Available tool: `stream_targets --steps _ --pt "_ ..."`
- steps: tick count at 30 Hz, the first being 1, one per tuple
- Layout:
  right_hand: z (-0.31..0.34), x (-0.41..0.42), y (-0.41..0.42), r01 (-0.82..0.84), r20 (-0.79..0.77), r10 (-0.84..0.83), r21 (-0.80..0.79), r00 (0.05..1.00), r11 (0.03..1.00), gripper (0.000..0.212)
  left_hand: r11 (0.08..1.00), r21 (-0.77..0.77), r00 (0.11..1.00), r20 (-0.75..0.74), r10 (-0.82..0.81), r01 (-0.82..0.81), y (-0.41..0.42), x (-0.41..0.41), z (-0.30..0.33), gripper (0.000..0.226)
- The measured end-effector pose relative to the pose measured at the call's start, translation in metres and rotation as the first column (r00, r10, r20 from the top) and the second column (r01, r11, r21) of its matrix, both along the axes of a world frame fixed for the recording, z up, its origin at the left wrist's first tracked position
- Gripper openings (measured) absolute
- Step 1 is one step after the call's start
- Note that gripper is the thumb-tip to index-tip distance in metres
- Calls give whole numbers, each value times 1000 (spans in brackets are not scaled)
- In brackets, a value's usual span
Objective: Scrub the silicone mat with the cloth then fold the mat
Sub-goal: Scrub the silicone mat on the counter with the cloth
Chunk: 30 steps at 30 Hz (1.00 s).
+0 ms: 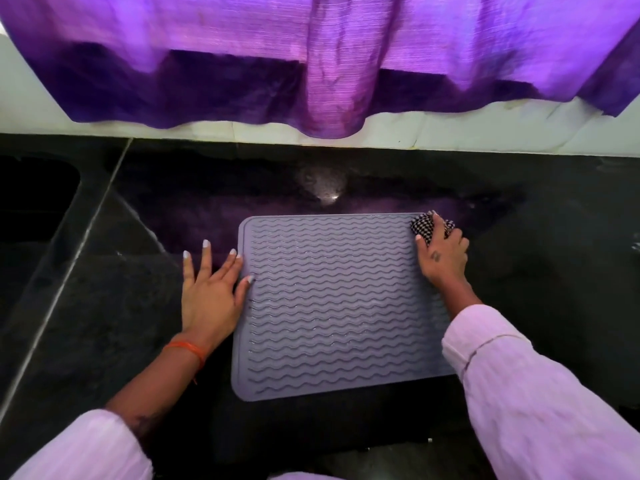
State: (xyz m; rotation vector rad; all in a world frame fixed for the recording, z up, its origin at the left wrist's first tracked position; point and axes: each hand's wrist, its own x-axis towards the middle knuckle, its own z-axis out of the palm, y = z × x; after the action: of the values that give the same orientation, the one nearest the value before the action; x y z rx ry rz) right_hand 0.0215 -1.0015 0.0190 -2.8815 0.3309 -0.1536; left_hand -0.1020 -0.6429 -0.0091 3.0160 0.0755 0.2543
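Clearly, step in hand: the scrubbing, judged from the mat lying flat and unfolded with a cloth bunched on it; the fold is not yet begun.
Mat: the grey mat (341, 303), ribbed with wavy lines, lies flat on the dark counter (104, 306), its long side running away from the person, near the counter's front edge.
Cloth: the black-and-white checked cloth (424, 225) sits crumpled on the mat's far right corner, partly spilling past the edge.
Right hand: the right hand (443, 251) has its fingers curled over the cloth, gripping and pressing it down onto the corner.
Left hand: the left hand (211, 289) lies spread and flat, fingers straight; the thumb tip and a fingertip touch the mat's left edge while the palm rests on the counter, holding nothing, seemingly steadying the mat.
Next move: probably drawing the cloth across the ribs toward the near edge, with the left hand bracing so the mat does not slide; the surface looks wet, so slipping is a risk.
Backdrop: a purple curtain (311, 64) hangs over a pale ledge (485, 126) behind the counter.
Writing: no brand or label can be read on the mat or cloth; a small dark mark on the back of the right hand is too small to make out.
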Motion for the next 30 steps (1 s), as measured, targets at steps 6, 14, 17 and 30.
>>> stream_targets --steps 6,14,17,30 --pt "2 -6 45 -55 40 54 36 998 998 58 998 -34 999 14 -42 43 2 1 2 64" --pt "-1 -25 125 -159 30 158 40 987 986 59 997 -45 998 19 -67 68 5 2 4 63" --pt "2 -34 160 -219 10 219 52 976 974 58 996 -57 998 19 -62 63 7 1 4 69" --pt "4 -59 281 -448 -5 529 525 849 724 57 986 -131 993 -54 101 -107 10 6 11 66"
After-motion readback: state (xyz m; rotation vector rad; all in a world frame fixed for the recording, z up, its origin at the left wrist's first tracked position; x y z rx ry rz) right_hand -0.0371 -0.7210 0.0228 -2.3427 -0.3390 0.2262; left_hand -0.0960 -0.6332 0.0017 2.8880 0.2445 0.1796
